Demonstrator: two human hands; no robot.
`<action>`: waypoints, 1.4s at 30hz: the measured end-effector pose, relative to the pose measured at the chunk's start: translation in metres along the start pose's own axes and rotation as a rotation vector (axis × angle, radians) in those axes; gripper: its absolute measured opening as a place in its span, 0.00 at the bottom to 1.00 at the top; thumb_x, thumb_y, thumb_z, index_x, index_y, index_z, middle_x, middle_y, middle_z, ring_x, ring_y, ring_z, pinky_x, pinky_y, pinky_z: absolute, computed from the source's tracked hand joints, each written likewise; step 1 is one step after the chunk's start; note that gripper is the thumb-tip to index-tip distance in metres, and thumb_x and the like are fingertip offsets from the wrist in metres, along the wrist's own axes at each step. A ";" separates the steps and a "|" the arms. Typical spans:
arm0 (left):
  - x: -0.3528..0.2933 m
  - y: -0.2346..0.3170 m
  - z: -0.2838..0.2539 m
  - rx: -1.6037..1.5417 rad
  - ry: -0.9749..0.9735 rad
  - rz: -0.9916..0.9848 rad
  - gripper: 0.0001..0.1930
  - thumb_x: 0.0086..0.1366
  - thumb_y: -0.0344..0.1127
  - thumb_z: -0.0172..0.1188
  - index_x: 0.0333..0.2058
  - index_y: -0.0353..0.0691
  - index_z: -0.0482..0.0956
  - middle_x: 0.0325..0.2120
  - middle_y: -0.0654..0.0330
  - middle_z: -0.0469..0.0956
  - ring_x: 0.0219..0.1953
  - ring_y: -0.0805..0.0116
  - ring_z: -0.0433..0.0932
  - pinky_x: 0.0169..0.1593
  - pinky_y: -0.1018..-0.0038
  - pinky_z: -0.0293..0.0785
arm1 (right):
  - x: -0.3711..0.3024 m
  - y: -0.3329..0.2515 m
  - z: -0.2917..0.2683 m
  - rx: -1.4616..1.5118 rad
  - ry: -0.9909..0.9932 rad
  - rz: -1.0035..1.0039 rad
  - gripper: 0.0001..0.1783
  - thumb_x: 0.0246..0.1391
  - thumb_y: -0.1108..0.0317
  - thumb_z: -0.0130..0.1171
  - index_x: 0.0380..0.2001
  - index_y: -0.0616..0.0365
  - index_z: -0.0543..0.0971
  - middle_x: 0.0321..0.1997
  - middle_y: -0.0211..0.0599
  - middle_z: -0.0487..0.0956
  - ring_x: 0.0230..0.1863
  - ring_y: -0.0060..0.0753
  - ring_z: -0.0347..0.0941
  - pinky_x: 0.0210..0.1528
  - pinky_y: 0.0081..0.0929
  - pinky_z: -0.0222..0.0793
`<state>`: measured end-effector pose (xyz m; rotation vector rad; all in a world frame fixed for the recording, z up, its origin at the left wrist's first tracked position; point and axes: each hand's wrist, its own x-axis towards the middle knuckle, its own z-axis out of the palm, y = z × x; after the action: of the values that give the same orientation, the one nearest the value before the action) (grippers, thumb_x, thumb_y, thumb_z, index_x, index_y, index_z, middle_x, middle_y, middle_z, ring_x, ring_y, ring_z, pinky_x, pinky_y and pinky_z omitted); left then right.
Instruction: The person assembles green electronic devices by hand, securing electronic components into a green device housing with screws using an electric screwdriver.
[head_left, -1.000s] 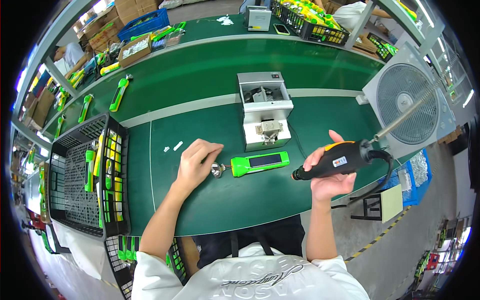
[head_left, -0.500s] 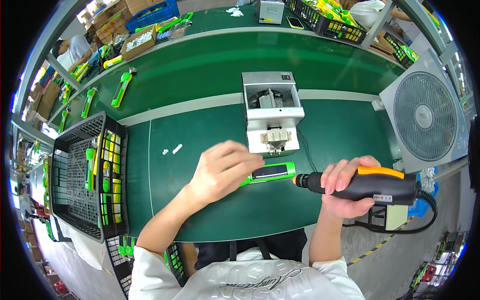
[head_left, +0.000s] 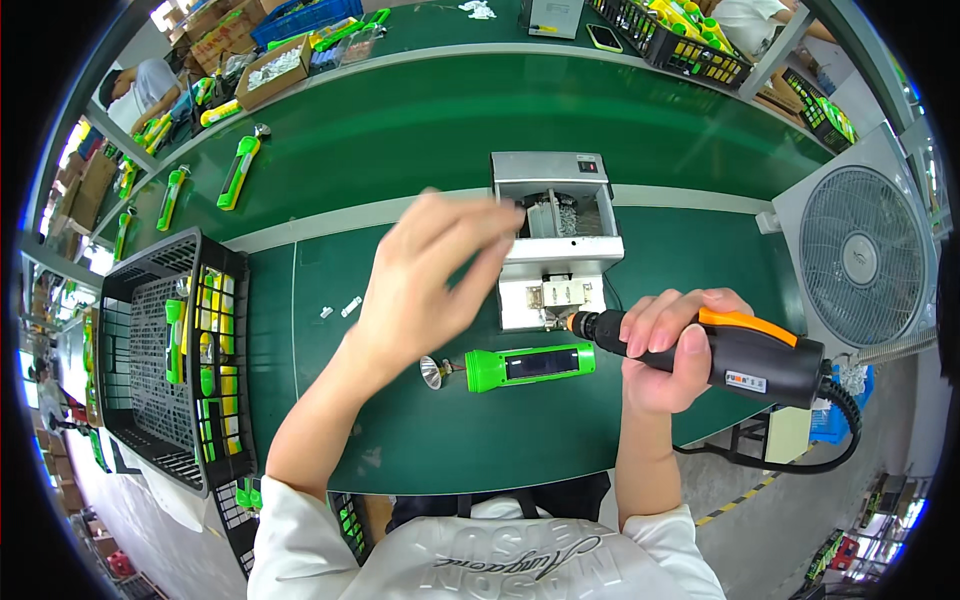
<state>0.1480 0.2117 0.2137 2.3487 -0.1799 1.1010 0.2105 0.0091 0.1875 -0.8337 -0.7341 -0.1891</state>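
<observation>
My right hand [head_left: 675,345] is wrapped round a black electric screwdriver [head_left: 755,360] with an orange lever. Its tip points left, at the front outlet of a silver screw feeder [head_left: 560,250], and seems to meet it. My left hand [head_left: 430,275] is raised over the bench beside the feeder's open bin, fingers stretched and thumb apart, with nothing visible in it. Below the feeder, untouched, a green flashlight [head_left: 485,370] with a dark panel lies flat. Its shiny reflector [head_left: 431,372] sits loose at the left end, joined by what looks like wiring.
A black crate [head_left: 150,360] with green and yellow flashlights stands at left. Small white parts [head_left: 350,306] lie near it. More flashlights [head_left: 238,172] rest on the green strip behind. A grey fan [head_left: 860,250] is at right; the screwdriver's cable [head_left: 850,430] loops below it.
My left hand has left the flashlight and risen toward the feeder's bin, uncovering the reflector. The screwdriver's tip has gone from the flashlight's right end up to the feeder's outlet.
</observation>
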 end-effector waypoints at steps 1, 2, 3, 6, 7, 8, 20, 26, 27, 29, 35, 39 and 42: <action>-0.015 -0.001 -0.004 -0.046 -0.074 0.045 0.09 0.50 0.21 0.64 0.33 0.38 0.80 0.33 0.60 0.80 0.33 0.61 0.77 0.38 0.69 0.74 | -0.001 0.001 -0.001 -0.014 -0.014 -0.007 0.17 0.58 0.68 0.53 0.47 0.58 0.61 0.18 0.34 0.66 0.16 0.26 0.62 0.19 0.26 0.67; -0.030 -0.002 -0.007 -0.093 -0.148 0.091 0.09 0.48 0.22 0.65 0.30 0.38 0.79 0.30 0.62 0.80 0.31 0.62 0.76 0.36 0.69 0.74 | -0.002 0.002 -0.003 -0.030 -0.027 -0.015 0.18 0.58 0.68 0.53 0.48 0.58 0.61 0.18 0.34 0.66 0.16 0.27 0.62 0.19 0.26 0.67; -0.047 -0.002 -0.008 -0.074 -0.197 0.124 0.09 0.46 0.23 0.66 0.29 0.39 0.79 0.28 0.63 0.80 0.29 0.62 0.76 0.34 0.69 0.74 | -0.003 0.002 -0.001 -0.017 -0.047 -0.012 0.18 0.58 0.67 0.54 0.48 0.58 0.61 0.18 0.34 0.67 0.17 0.27 0.63 0.19 0.26 0.67; -0.090 -0.004 -0.002 -0.059 -0.323 0.168 0.12 0.46 0.29 0.70 0.30 0.40 0.79 0.30 0.64 0.79 0.31 0.63 0.77 0.33 0.70 0.74 | -0.004 0.002 0.004 -0.036 -0.075 -0.015 0.19 0.58 0.67 0.54 0.48 0.57 0.61 0.19 0.34 0.68 0.17 0.27 0.63 0.20 0.26 0.67; -0.098 -0.002 0.001 -0.047 -0.344 0.148 0.13 0.46 0.33 0.70 0.32 0.39 0.79 0.33 0.62 0.79 0.34 0.64 0.77 0.33 0.70 0.74 | -0.005 0.003 0.005 -0.029 -0.098 -0.021 0.18 0.58 0.68 0.54 0.48 0.57 0.61 0.19 0.34 0.68 0.17 0.27 0.64 0.20 0.26 0.67; -0.103 -0.001 0.003 -0.035 -0.365 0.127 0.15 0.47 0.36 0.71 0.33 0.39 0.79 0.36 0.61 0.79 0.36 0.64 0.78 0.34 0.70 0.74 | -0.006 0.004 0.006 -0.033 -0.103 -0.018 0.18 0.58 0.68 0.54 0.48 0.57 0.61 0.19 0.34 0.68 0.17 0.27 0.64 0.20 0.26 0.67; -0.130 -0.008 0.014 0.168 -0.387 0.293 0.17 0.51 0.38 0.67 0.39 0.40 0.78 0.39 0.60 0.77 0.32 0.68 0.76 0.33 0.73 0.72 | 0.021 0.016 0.032 -0.145 -0.110 0.247 0.14 0.53 0.81 0.55 0.43 0.65 0.68 0.25 0.35 0.72 0.17 0.23 0.68 0.18 0.22 0.65; -0.127 -0.007 0.016 0.039 -0.362 0.211 0.15 0.52 0.37 0.67 0.38 0.39 0.77 0.38 0.61 0.77 0.33 0.69 0.76 0.33 0.74 0.72 | 0.054 0.020 0.038 -0.147 -0.084 0.476 0.10 0.49 0.83 0.54 0.37 0.70 0.71 0.20 0.36 0.72 0.13 0.23 0.67 0.16 0.23 0.63; -0.128 -0.008 0.016 0.030 -0.369 0.195 0.14 0.52 0.37 0.67 0.37 0.39 0.77 0.38 0.61 0.77 0.33 0.69 0.76 0.33 0.74 0.72 | 0.052 0.019 0.039 -0.147 -0.087 0.481 0.10 0.49 0.83 0.54 0.37 0.70 0.71 0.20 0.36 0.72 0.13 0.23 0.67 0.16 0.23 0.63; -0.130 -0.008 0.017 0.015 -0.355 0.182 0.14 0.52 0.37 0.67 0.35 0.39 0.77 0.38 0.61 0.77 0.34 0.69 0.76 0.32 0.74 0.72 | 0.044 0.015 0.039 -0.140 -0.050 0.448 0.10 0.49 0.82 0.53 0.37 0.70 0.71 0.17 0.35 0.70 0.12 0.24 0.66 0.16 0.24 0.63; -0.133 -0.011 0.020 -0.043 -0.331 0.179 0.13 0.49 0.35 0.69 0.33 0.39 0.77 0.39 0.60 0.78 0.33 0.66 0.78 0.29 0.72 0.72 | 0.002 0.003 0.028 0.088 -0.149 0.379 0.15 0.55 0.74 0.56 0.44 0.65 0.66 0.17 0.33 0.67 0.12 0.24 0.62 0.16 0.23 0.63; -0.133 -0.010 0.018 -0.041 -0.343 0.181 0.11 0.51 0.36 0.67 0.32 0.39 0.78 0.38 0.61 0.79 0.34 0.68 0.76 0.30 0.73 0.71 | -0.018 0.001 0.034 0.138 -0.180 0.351 0.16 0.54 0.73 0.57 0.44 0.63 0.64 0.16 0.34 0.67 0.13 0.25 0.63 0.17 0.23 0.63; -0.134 -0.012 0.019 -0.045 -0.332 0.188 0.12 0.48 0.34 0.69 0.32 0.39 0.78 0.39 0.60 0.79 0.32 0.66 0.78 0.27 0.73 0.71 | -0.025 0.002 0.038 0.149 -0.200 0.350 0.17 0.54 0.74 0.56 0.44 0.63 0.64 0.16 0.34 0.67 0.13 0.26 0.63 0.17 0.23 0.63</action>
<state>0.0764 0.1985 0.0986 2.4986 -0.5487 0.7708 0.1731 0.0347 0.1870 -0.8318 -0.7655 0.2626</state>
